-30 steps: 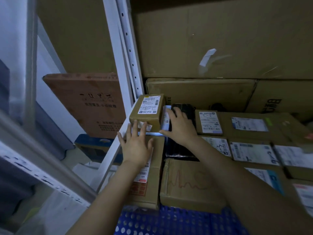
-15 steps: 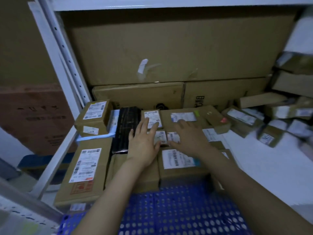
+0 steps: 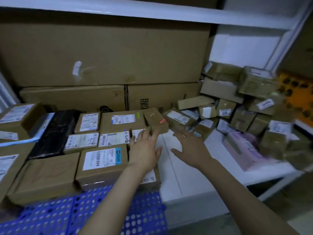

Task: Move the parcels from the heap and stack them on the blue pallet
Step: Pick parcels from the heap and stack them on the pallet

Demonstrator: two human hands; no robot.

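Observation:
A blue perforated pallet (image 3: 55,217) lies at the bottom left with several brown parcels (image 3: 103,160) and a black package (image 3: 52,131) laid flat on it in rows. To the right, a heap of brown parcels (image 3: 237,112) and a pink padded bag (image 3: 243,150) sits on a white shelf surface (image 3: 183,167). My left hand (image 3: 145,150) hovers open, fingers spread, over the right edge of the stacked parcels. My right hand (image 3: 189,148) is open in the air above the white surface, between the pallet and the heap. Neither hand holds anything.
Large cardboard cartons (image 3: 105,55) stand against the back behind the pallet. A white shelf board (image 3: 135,12) runs overhead and a white upright (image 3: 286,41) stands at the right. An orange patterned object (image 3: 296,97) is at the far right.
The view has swung right, bringing the heap into sight. Both hands lifted off the stacked parcels and moved right; my right hand now hangs over the white surface.

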